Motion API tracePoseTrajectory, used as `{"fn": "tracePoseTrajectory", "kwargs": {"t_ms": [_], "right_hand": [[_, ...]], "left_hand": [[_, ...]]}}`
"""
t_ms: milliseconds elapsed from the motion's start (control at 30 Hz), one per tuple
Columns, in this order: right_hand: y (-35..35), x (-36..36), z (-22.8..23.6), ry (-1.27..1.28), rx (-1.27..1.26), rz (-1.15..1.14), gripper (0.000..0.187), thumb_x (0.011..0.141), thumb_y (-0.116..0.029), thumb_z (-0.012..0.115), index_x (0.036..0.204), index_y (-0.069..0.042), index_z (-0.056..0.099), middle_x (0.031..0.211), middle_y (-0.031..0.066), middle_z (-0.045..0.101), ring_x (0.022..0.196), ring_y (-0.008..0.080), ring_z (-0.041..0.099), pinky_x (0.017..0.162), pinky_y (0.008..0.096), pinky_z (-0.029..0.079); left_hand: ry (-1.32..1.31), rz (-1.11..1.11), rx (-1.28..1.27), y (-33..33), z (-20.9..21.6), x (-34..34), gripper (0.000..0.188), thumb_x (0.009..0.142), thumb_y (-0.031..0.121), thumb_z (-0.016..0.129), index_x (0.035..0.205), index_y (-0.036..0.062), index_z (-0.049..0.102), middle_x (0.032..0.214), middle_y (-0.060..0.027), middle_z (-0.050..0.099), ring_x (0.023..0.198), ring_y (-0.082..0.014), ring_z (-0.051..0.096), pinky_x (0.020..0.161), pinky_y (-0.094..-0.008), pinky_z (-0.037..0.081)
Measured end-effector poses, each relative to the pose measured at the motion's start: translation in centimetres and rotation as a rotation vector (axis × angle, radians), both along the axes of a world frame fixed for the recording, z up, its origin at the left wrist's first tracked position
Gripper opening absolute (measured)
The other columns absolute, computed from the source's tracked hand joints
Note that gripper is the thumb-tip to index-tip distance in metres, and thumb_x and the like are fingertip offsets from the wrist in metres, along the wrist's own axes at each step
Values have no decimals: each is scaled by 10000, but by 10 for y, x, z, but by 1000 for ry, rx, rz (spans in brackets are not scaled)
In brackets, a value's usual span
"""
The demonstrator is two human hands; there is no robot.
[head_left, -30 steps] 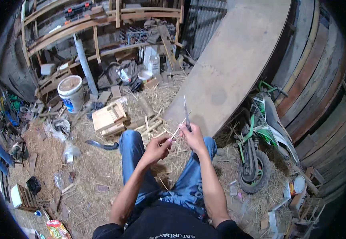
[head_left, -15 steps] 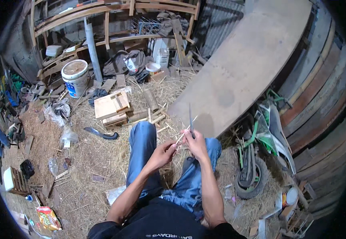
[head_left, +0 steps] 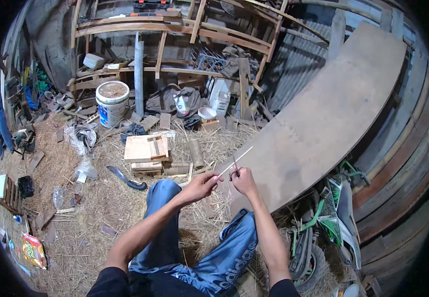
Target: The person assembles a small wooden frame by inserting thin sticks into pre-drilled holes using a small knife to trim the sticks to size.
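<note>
My left hand (head_left: 202, 186) pinches the near end of a thin pale stick (head_left: 244, 153), which slants up to the right past my other hand. My right hand (head_left: 244, 181) is closed on a thin-bladed cutting tool (head_left: 234, 161); its narrow blade points away from me and crosses the stick. Fingers cover most of the tool's handle, so its exact kind is unclear. Both hands hover over the straw in front of my knees. A curved knife (head_left: 125, 177) with a dark handle lies on the straw to the left.
Beyond my knees are a wooden box (head_left: 146, 148) and a bamboo piece (head_left: 196, 153). A large board (head_left: 318, 114) slopes along the right, beside a small green-and-white bike (head_left: 330, 218). A white bucket (head_left: 112, 103) stands far left, near a wooden rack (head_left: 175, 29).
The view has tilted upward and the scene sits lower. My hands have drawn slightly apart, and more of the stick shows beyond the right hand. Both hands keep their holds.
</note>
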State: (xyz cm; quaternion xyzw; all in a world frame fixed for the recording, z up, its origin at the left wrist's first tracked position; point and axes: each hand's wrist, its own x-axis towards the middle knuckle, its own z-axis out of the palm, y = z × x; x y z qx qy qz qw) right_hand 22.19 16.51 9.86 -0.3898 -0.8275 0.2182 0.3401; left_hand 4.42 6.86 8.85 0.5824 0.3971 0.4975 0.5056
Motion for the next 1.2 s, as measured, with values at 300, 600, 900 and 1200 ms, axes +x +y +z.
{"fn": "tracePoseTrajectory", "kwargs": {"t_ms": [300,600,900,1200], "right_hand": [[28,-3,-64,51,92,-272,331,823,-277,577,677,15,627,651,257,579,629,417,595,578,461,460],[62,-10,-47,-196,6,-262,281,772,-290,645,722,-14,657,679,230,610,691,400,611,633,444,488],[55,-49,-37,0,-197,-288,308,910,-283,516,898,-3,643,707,156,638,627,210,610,612,330,464],[72,-41,-34,84,-212,-295,273,876,-266,595,956,-13,658,692,98,659,668,192,621,666,317,472]], "left_hand": [[125,9,-100,50,-7,-2,245,973,253,456,1063,65,585,675,40,460,562,-51,392,472,-222,330],[-114,-188,-145,107,-40,1,244,983,266,428,1047,66,553,681,27,460,508,-62,382,440,-212,298],[-505,70,-218,177,-55,-13,248,963,244,475,1089,53,572,759,15,529,669,-83,502,610,-226,421],[-564,90,-156,206,-61,-10,227,902,214,586,1070,62,596,954,-42,619,842,-128,570,730,-277,464]]}}
